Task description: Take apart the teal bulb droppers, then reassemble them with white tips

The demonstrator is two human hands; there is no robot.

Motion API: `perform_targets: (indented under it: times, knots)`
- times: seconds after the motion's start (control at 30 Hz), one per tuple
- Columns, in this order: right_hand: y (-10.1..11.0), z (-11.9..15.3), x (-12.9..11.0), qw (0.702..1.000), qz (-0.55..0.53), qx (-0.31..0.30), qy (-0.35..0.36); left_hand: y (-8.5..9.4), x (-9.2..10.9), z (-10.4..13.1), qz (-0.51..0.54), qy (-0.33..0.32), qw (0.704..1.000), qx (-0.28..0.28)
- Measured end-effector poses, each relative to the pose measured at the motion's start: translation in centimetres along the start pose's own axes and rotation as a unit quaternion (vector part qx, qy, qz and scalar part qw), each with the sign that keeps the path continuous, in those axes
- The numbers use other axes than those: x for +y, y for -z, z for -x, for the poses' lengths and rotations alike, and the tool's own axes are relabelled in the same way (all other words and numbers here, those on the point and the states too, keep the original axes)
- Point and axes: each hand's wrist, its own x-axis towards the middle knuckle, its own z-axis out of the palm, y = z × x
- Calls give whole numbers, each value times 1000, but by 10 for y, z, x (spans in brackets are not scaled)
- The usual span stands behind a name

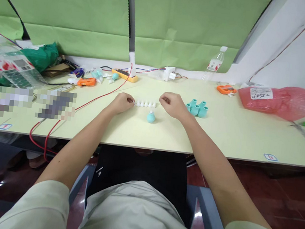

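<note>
A row of several small white rounded pieces lies on the pale table. At the row's left end is my left hand, its fingers closed in a pinch; what they hold, if anything, is too small to tell. My right hand hovers just past the row's right end, fingers curled together, with their tips' contents hidden. In front of the row stands a teal bulb-shaped piece with a white top, touched by neither hand. Several teal hollow pieces stand grouped to the right of my right hand.
Behind are a yellow tool, a white plug block and a clear bottle. Orange tools and a red bag sit at right. A red cable and a large bottle are at left.
</note>
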Motion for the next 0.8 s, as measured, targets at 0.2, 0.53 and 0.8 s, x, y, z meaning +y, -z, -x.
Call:
perform_targets:
  times: [0.2, 0.53, 0.8]
  knots:
    - [4, -2, 2, 1000, -14, 14, -3, 2, 8, 1, -3, 30, 999, -25]
    - [7, -4, 6, 999, -32, 30, -15, -1, 2, -2, 21, 24, 999, -27]
    - [16, -2, -2, 967, -193, -133, -97, 0, 24, 8, 79, -69, 984, 145]
